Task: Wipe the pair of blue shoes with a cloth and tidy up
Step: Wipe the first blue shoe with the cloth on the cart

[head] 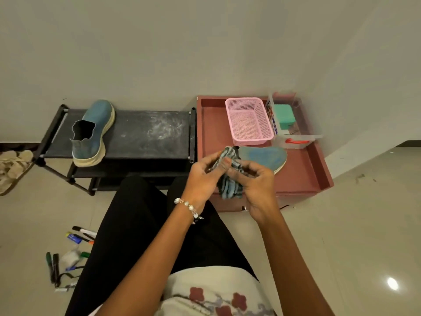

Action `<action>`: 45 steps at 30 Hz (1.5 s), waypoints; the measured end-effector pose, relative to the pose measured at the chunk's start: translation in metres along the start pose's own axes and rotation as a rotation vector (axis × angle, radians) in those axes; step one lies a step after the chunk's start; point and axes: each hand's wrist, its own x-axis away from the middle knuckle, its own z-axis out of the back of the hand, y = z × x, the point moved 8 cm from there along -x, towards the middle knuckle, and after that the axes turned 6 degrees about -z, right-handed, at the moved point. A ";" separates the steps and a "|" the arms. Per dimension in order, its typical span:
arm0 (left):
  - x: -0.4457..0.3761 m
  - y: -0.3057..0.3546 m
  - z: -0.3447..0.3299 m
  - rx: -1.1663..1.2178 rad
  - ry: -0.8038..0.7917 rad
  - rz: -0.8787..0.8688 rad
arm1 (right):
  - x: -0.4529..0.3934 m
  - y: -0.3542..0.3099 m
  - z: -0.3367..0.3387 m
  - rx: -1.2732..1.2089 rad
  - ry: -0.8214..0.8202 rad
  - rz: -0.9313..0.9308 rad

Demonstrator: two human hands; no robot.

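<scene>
With both hands, left hand and right hand, grasping the cloth at 6 o'clock of the shoe, fold a clean face outward before wiping.

Pink basket in red tray

One blue shoe upright on rack; other shoe on red tray; striped cloth bunched before it
</scene>
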 end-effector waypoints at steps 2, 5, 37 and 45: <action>0.006 -0.003 0.000 0.040 0.038 0.016 | 0.006 0.007 -0.002 -0.067 -0.058 -0.058; 0.007 -0.005 0.005 0.013 0.052 0.030 | 0.008 0.010 0.004 -0.174 -0.098 -0.151; 0.026 0.025 -0.035 -0.499 -0.240 -0.288 | 0.024 -0.029 0.042 -0.072 -0.079 -0.084; 0.028 0.011 -0.028 0.172 0.039 0.156 | 0.023 -0.025 0.051 -0.143 0.126 -0.077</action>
